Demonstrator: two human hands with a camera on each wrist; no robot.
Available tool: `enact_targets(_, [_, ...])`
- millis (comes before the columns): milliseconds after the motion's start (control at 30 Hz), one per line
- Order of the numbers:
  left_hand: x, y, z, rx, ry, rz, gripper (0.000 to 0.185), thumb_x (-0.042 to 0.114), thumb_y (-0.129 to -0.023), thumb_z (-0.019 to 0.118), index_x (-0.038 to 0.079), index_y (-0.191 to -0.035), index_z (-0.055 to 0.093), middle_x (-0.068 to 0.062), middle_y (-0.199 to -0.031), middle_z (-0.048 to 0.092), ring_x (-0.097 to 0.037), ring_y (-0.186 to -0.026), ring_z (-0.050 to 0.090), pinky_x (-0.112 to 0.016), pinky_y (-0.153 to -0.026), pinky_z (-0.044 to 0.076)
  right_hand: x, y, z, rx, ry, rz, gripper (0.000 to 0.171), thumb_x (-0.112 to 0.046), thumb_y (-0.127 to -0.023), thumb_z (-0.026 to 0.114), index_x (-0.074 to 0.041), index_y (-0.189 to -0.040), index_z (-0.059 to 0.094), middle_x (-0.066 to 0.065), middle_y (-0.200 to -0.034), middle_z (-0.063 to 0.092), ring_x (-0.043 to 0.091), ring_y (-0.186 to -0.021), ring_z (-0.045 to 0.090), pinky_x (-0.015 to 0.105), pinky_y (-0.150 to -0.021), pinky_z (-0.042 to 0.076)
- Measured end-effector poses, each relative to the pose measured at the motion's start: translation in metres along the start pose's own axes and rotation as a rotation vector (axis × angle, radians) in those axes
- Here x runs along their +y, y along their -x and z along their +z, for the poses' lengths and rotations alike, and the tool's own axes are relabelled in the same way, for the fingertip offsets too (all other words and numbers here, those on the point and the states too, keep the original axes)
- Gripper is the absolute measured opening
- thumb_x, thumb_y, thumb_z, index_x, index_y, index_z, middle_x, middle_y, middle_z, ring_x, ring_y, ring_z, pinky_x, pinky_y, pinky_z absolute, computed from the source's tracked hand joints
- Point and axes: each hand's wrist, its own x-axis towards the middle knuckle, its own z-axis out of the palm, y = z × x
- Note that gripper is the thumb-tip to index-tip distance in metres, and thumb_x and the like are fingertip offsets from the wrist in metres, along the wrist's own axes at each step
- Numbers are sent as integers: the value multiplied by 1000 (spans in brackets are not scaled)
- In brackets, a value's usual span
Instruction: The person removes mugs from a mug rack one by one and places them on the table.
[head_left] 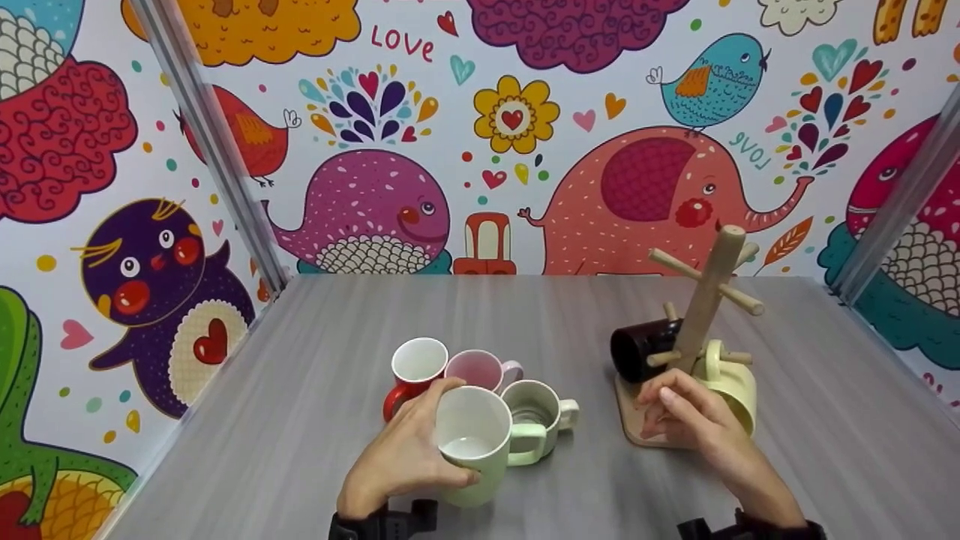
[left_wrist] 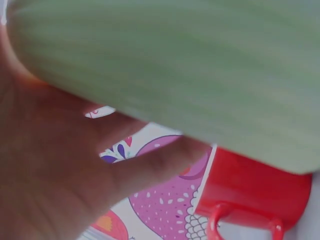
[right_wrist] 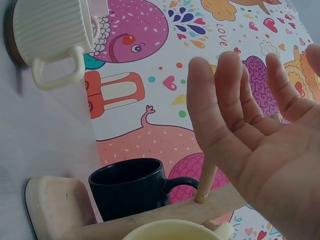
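Observation:
My left hand (head_left: 409, 450) grips a tall light green mug (head_left: 487, 480) round its side, with the thumb near and the fingers on the far side. The mug's handle points right; its green wall fills much of the left wrist view. Close behind it stand a red mug (left_wrist: 255, 190), a pink mug (head_left: 474, 367) and a ribbed whitish mug (right_wrist: 50, 30). Over at the wooden mug tree (head_left: 705, 300), my right hand (head_left: 701, 420) holds nothing, its fingers loosely bent. A black mug (right_wrist: 130, 185) and a pale yellow mug (head_left: 739, 390) hang on the tree's lower pegs.
The mug tree's upper pegs (head_left: 742, 298) stick out on several sides above the hung mugs. All stands on a grey wood-grain table (head_left: 337, 322). Walls printed with cartoon animals (head_left: 375, 202) rise at the back and both sides.

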Motion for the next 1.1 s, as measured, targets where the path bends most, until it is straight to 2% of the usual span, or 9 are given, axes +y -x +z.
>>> enact_targets(200, [-3,2,-4,5,48,14,84,24,-47,85,14,-121,46,0,-104,57,-20,-93,54,-39,-76,45,-2,-1,3,191,91,39,22,-5,-97,39,15,-97,47,14,-92,57,22,-78,59,33,-71,50])
enact_targets(333, [-4,3,-6,12,44,13,84,24,-46,85,16,-119,46,0,-103,56,-18,-92,54,-37,-76,46,-2,-2,5,250,129,37,18,-3,-95,42,13,-93,50,17,-87,56,22,-76,58,32,-68,50])
enact_targets(533, [-6,5,-7,20,7,-16,85,27,-46,86,17,-120,46,1,-103,55,-20,-94,51,-37,-75,44,0,-2,6,271,185,-14,16,-1,-94,44,11,-89,54,22,-77,54,23,-70,56,30,-61,48])
enact_targets(767, [-8,7,-9,30,3,-11,85,24,-45,85,18,-120,46,2,-103,56,-18,-93,52,-35,-75,45,1,-1,6,284,221,-35,15,0,-93,45,9,-87,55,24,-76,53,24,-68,55,30,-58,47])
enact_targets(1000, [-11,10,-12,39,-14,-38,87,24,-46,85,17,-123,46,1,-104,55,-22,-95,51,-40,-75,42,1,-2,6,335,261,-76,10,8,-89,46,10,-84,55,12,-75,56,16,-69,55,23,-61,46])
enact_targets(1100, [-13,11,-13,37,-5,-30,88,22,-46,85,15,-125,47,0,-105,56,-23,-94,52,-42,-76,43,0,-1,6,349,285,-89,10,9,-89,46,8,-83,55,11,-75,57,14,-69,55,22,-61,44])
